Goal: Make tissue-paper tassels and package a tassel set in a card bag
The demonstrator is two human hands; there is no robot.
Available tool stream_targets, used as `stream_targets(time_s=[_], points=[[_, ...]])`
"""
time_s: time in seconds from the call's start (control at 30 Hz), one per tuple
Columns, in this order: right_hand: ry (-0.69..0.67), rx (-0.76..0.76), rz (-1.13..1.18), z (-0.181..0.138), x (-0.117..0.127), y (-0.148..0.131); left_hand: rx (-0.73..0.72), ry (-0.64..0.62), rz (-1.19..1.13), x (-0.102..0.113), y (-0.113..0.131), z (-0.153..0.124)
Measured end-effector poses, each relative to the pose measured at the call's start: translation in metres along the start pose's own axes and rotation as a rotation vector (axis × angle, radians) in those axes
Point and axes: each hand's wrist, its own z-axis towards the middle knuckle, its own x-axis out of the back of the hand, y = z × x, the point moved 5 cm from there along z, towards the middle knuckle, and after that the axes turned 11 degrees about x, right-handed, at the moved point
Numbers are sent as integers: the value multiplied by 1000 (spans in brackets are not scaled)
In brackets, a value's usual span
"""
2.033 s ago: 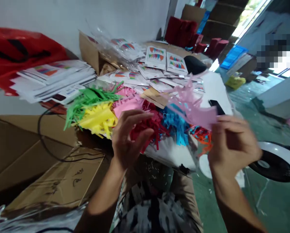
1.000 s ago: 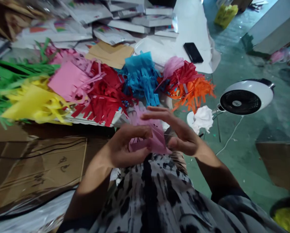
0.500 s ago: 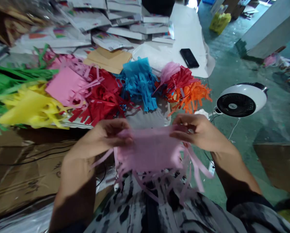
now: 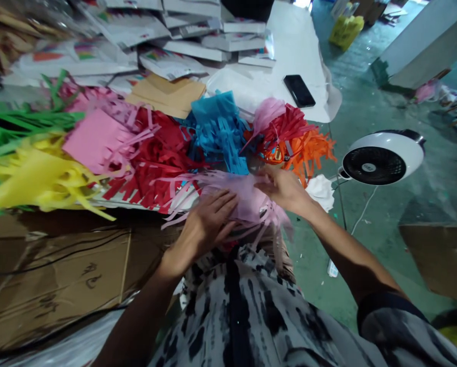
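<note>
A pale pink sheet of fringed tissue paper (image 4: 247, 196) lies on the table's front edge, its strips hanging out at both sides. My left hand (image 4: 211, 219) rests on it with fingers stretched out flat. At its upper right corner, my right hand (image 4: 284, 188) has its fingers closed on the paper, slightly blurred. Just beyond lie a blue fringed tissue bundle (image 4: 218, 132) and a red one (image 4: 161, 158). Orange fringe (image 4: 314, 148) and a red and pink bundle (image 4: 284, 125) sit past my right hand.
Pink (image 4: 98, 140), yellow (image 4: 37, 173) and green fringed paper (image 4: 18, 130) lie at the left. Behind are brown envelopes (image 4: 167, 94), stacked white packs (image 4: 197, 48) and a phone (image 4: 299, 90). A fan (image 4: 383, 157) stands at the right, cardboard (image 4: 71, 275) at the lower left.
The pink fringed paper has gone from being held up between both hands to lying on the table edge. My left hand has let go and flattened on it; my right hand has moved forward.
</note>
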Motion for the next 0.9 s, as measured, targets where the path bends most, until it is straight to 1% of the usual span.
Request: stream_targets(time_s=[0.03, 0.1, 0.13, 0.2, 0.27, 0.37, 0.43, 0.53, 0.6, 0.7, 0.77, 0.83, 0.9], points=[[38, 30, -65, -5, 4, -9, 12, 7, -4, -2, -1, -1], [93, 139, -152, -18, 8, -34, 17, 38, -18, -2, -2, 0], [84, 201, -161, -25, 6, -47, 19, 58, -20, -1, -1, 0], [9, 288, -145, -37, -6, -68, 36, 107, 1, 0, 1, 3], [-41, 292, -153, -45, -18, -75, 52, 131, 56, 1, 6, 7], [-42, 241, -228, -44, -22, -63, 39, 105, 128, 4, 9, 10], [-48, 268, -268, -37, -18, -49, 61, 73, 132, 8, 4, 12], [-86, 335, -275, -23, -6, -33, 172, 44, 120, 17, -14, 16], [-120, 334, -292, -15, 2, -26, 228, 43, 105, 23, -25, 20], [-168, 278, -358, -5, 17, -19, 231, 46, 49, 27, -31, 24], [-168, 237, -366, -3, 34, -18, 216, 35, 4, 28, -31, 24], [-106, 212, -303, -3, 55, -19, 223, 38, -34, 28, -32, 22], [36, 199, -221, -6, 75, -25, 238, 47, -58, 27, -33, 21]])
